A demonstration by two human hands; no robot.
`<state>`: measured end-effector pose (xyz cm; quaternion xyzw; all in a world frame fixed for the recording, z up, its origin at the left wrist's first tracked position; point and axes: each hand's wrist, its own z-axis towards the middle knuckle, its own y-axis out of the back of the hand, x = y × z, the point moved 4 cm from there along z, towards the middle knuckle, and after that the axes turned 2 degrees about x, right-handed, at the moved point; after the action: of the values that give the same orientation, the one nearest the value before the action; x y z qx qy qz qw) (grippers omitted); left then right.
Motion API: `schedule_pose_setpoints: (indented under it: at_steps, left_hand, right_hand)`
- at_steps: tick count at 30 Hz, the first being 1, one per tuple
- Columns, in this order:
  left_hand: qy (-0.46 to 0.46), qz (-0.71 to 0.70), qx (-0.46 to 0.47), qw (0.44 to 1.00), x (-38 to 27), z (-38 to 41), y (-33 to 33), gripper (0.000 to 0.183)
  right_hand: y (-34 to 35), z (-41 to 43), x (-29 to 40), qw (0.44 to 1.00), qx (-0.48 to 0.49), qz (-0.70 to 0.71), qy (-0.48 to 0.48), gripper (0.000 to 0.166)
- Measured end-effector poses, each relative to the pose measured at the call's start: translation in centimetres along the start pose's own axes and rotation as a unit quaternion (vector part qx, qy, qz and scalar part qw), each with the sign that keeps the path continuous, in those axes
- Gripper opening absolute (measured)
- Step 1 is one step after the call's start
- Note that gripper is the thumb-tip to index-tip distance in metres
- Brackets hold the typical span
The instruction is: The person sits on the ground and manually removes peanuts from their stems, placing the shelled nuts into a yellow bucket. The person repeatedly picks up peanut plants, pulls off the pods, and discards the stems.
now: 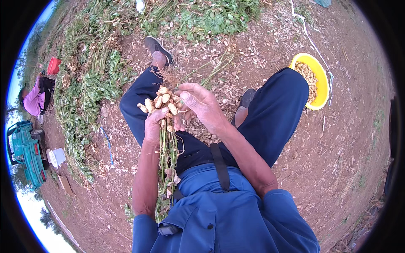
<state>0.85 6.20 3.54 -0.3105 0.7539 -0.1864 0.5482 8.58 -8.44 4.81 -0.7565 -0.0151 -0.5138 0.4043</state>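
Observation:
My left hand [155,125] is closed around the stems of an uprooted peanut plant [166,148], just below its cluster of pods. Pale peanut pods [163,100] crowd above the thumb, and thin roots [169,77] stick out past them. The leafy stems hang down along my left forearm toward my lap. At the right side of the cluster is my right hand [202,106], fingers curled behind the pods. Whether those fingers pinch a pod is hidden. Beyond my right knee stands a yellow plastic basin [323,85] with many picked peanuts [307,79] inside.
Heaped peanut plants [95,76] curve along the left and top. A loose stalk [221,64] lies between my feet. White cord [311,41] runs past the basin. Farther left are a seated person [34,95], a red bucket [53,65], a green vehicle [28,155] and a white container [57,157].

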Motion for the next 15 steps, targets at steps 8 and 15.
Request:
schedule_pose_setpoints:
  at_steps: [8, 15]
  left_hand:
    - [0.031, 0.146, -0.064, 0.987, 0.3, 1.0, -3.3, 0.022]
    - [0.029, 0.199, -0.061, 0.978, 0.5, 1.8, -3.5, 0.018]
  right_hand:
    - [1.9, 0.4, -3.6, 0.999, -0.040, -0.001, 0.026, 0.031]
    - [2.9, 0.5, -5.3, 0.997, -0.034, 0.030, -0.058, 0.045]
